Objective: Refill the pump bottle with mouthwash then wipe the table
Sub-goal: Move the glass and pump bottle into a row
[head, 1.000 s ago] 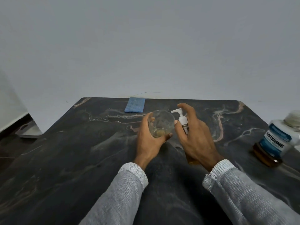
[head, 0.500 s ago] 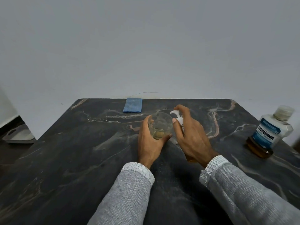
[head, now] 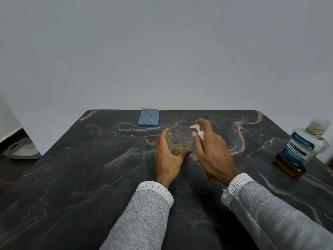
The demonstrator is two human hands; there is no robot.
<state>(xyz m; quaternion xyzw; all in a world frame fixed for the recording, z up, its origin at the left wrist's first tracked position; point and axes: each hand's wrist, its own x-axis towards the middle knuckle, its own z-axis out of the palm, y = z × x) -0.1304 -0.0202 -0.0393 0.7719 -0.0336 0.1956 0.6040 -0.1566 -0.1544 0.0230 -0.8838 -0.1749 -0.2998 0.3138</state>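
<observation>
My left hand (head: pixel 166 159) is wrapped around a clear glass (head: pixel 180 139) with a little amber liquid at its bottom, at the middle of the dark marble table (head: pixel 90 168). Right beside it, my right hand (head: pixel 212 154) grips the pump bottle (head: pixel 199 131), forefinger on top of its white pump head, whose nozzle points at the glass. The bottle's body is mostly hidden behind the hand. A Listerine mouthwash bottle (head: pixel 304 150) with amber liquid low inside stands capped at the table's right edge. A folded blue cloth (head: pixel 148 119) lies at the far edge.
A grey wall rises straight behind the table. A pale tray-like object (head: pixel 22 149) lies on the floor past the table's left edge.
The pump head went down under my forefinger and has come back up. The view shifted, so the mouthwash bottle now shows fully at the right. Both hands keep their places.
</observation>
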